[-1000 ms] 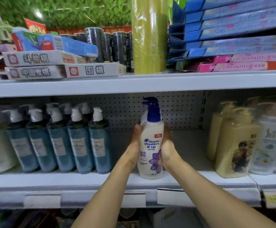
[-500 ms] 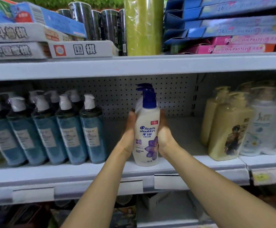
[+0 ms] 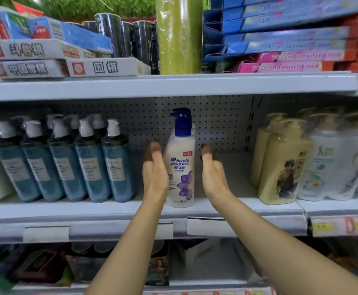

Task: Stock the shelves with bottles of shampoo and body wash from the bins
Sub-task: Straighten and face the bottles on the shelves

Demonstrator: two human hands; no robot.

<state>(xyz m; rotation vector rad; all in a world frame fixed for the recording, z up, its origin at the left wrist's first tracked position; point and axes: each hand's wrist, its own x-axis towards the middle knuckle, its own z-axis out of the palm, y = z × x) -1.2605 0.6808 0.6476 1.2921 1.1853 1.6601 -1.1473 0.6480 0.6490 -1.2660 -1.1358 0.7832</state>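
White shampoo bottle (image 3: 180,167) with a blue pump top, upright near the front edge of the middle shelf (image 3: 118,209), label facing out, in the gap between the row of blue bottles (image 3: 88,162) on the left and the yellow bottles (image 3: 280,162) on the right. A second white bottle apparently right behind it, mostly hidden.

Left hand (image 3: 154,173) flat beside the bottle's left side, fingers straight and pressed together, palm touching or just beside the plastic; cannot tell which. Right hand (image 3: 213,173) just off the right side with a clear gap, fingers likewise straight and together, holding nothing. Neither hand gripping.

Step in hand, by the look of it: letting go after setting the bottle down and squaring it up. To do it well:
- Draw both palms straight outward, not forward, to avoid dragging the bottle toward the shelf lip.
- Watch the tall pump top; a top-heavy shape, likely to rock if brushed on the way out.
- Check the label faces front and the base sits fully on the shelf, not over the price strip (image 3: 208,226).
- Leave room on either side for more bottles; plenty of bare shelf still to fill.
- Keep forearms clear of the blue bottles while pulling back.
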